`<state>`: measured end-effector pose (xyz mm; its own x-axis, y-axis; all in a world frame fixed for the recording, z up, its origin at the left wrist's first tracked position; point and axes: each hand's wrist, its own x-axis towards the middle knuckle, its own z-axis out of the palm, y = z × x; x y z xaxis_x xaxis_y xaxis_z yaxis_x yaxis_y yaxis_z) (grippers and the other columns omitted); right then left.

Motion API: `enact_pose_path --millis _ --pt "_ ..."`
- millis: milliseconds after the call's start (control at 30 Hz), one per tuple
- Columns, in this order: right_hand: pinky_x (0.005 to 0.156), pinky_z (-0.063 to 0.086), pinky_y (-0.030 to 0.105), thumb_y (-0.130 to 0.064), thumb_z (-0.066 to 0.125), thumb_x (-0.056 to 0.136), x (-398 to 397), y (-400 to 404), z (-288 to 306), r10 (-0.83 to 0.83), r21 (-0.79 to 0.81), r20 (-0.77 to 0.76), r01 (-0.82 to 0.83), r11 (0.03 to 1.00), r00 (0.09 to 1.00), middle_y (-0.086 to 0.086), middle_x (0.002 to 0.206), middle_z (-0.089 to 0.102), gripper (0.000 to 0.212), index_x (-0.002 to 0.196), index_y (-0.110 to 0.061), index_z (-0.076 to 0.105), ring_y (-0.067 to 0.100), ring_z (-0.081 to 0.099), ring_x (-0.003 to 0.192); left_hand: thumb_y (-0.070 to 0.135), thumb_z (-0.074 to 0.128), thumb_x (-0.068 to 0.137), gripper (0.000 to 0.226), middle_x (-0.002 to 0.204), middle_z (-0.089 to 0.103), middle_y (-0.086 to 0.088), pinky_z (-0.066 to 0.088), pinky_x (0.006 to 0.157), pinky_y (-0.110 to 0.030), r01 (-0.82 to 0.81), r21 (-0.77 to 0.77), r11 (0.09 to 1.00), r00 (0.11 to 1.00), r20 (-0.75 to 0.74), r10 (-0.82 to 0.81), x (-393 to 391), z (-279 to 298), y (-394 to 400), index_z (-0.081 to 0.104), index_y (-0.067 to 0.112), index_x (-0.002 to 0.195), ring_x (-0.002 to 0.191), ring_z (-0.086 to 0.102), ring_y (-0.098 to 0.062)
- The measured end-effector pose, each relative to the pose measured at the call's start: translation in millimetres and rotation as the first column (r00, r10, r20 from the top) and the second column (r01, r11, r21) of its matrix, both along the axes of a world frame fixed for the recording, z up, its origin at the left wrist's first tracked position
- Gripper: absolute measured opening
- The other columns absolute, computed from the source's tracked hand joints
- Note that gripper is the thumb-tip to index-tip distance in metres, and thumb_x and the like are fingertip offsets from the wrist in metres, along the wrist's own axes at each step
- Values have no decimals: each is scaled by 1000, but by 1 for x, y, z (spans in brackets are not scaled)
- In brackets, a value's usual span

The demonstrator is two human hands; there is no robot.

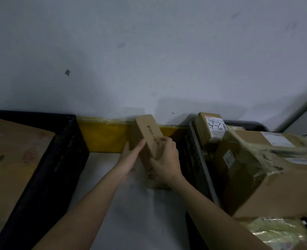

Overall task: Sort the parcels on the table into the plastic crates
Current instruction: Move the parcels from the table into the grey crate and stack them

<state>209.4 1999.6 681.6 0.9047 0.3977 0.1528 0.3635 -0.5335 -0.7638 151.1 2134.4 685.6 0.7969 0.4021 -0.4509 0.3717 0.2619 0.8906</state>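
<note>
While both bare hands are meeting over the middle of the white table (pixel 131 213), the small, plain brown cardboard box (pixel 149 138) is sitting right between them, lifted and tilted, its long axis running from the far wall down toward the person. The right hand (pixel 164 159) is doing the gripping: fingers curled over the box's near right side, thumb wrapping its lower end. The left hand (pixel 131 156) is lying flat against the box's left face, fingers straight and pressed together, steadying rather than clutching. Now the relation that matters: the box is hovering in the gap between two crates, and the right-hand grey plastic crate (pixel 198 159) is just beside the gripping hand, while the left-hand black plastic crate (pixel 64 150) is well apart across the table, so I'm judging the right side to be the shorter carry (which crate this parcel belongs in, nothing here is telling me). Counting up: two crates in view, one parcel in hand. The black crate is holding one big flat cardboard carton (pixel 14 150). The grey crate is holding at least three: a small taped box with a white label marked 4-6 (pixel 212 130), a large film-wrapped cardboard carton (pixel 275 168), and a yellowish plastic-wrapped packet (pixel 278 233) at the near corner. A yellow bar (pixel 104 138) is running along the wall behind.
</note>
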Motion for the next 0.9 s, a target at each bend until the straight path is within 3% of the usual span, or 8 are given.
enact_pose_path --millis 133,267,367,467,600,700,833,900 --pt "103 45 42 -20 76 74 -24 1 17 251 -329 472 -95 940 845 0 144 43 83 146 -24 35 25 44 122 64 76 63 79 123 68 -6 58 81 -53 -104 -331 938 976 149 161 -4 27 -5 60 25 130 115 62 -28" --pt "105 44 45 -17 78 74 -43 -9 33 360 -368 615 -149 918 702 2 145 45 80 143 -24 39 28 45 124 55 88 58 80 116 72 -10 59 71 -42 -233 -493 839 915 182 361 -19 39 -15 65 19 125 109 68 -28" --pt "109 39 36 -41 75 81 -46 -28 56 413 -201 383 -362 910 826 -9 149 41 77 146 -34 33 12 34 133 45 74 81 57 118 72 -8 57 75 -41 -291 -405 866 859 287 423 -36 48 -21 61 20 132 106 70 -26" --pt "106 38 31 -52 64 89 -47 -50 84 170 187 107 -187 964 980 -10 144 38 66 145 -34 35 8 33 130 37 57 93 52 130 66 -9 53 92 -47 -153 -345 926 804 502 320 -59 63 -22 49 22 143 118 64 -28" --pt "87 54 35 -47 54 98 -49 -75 111 343 555 -499 -11 832 796 3 140 53 54 146 -32 34 18 58 117 42 51 91 57 135 62 -11 53 90 -53 -62 -238 969 803 565 190 -80 88 -35 48 23 144 123 59 -33" --pt "81 61 48 -34 51 102 -57 -88 118 432 661 -574 82 746 696 8 119 69 34 135 -25 45 25 70 104 38 57 87 60 134 62 -11 53 89 -49 -87 -230 969 805 557 204 -89 103 -54 48 20 143 123 60 -32" --pt "66 60 33 -35 57 99 -58 -119 129 335 613 -519 69 787 786 7 113 70 34 128 -24 43 20 72 96 36 73 85 73 132 62 -15 56 83 -57 -274 -205 940 769 540 342 -106 123 -66 36 29 148 116 64 -32" --pt "79 61 40 -39 62 95 -53 -141 133 284 572 -483 53 819 828 9 118 68 37 122 -21 45 22 71 100 40 71 85 72 128 63 -11 57 83 -56 -313 -109 943 808 492 325 -119 134 -75 35 32 148 115 63 -30"
